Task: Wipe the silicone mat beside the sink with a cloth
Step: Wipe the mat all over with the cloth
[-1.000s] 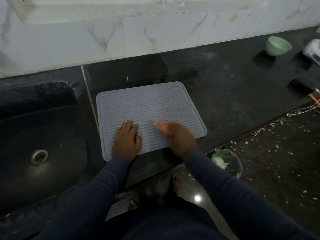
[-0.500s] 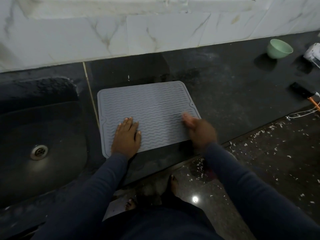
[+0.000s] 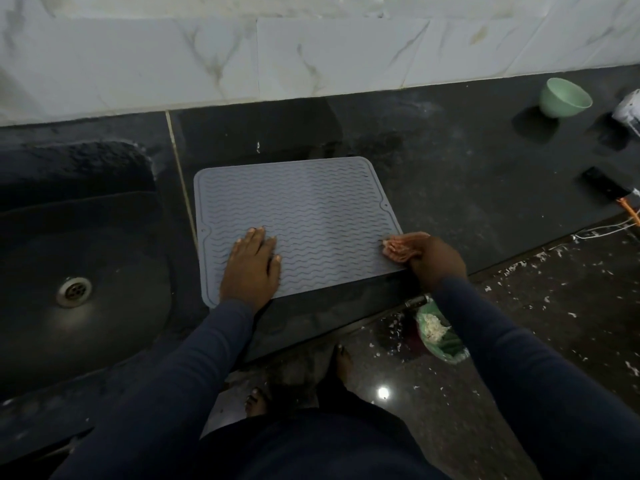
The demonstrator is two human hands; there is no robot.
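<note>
one grey silicone mat with a wavy ribbed face lies flat on the black counter, just right of the one sink and its single drain. the left hand lies flat with straight fingers, pressing the mat's near left part, while the right hand has its fingers curled round one pinkish cloth at the mat's near right corner. one pale green bowl stands far right by the white marbled wall tiles, and the dark floor is strewn with white flecks around one green bag of scraps.
</note>
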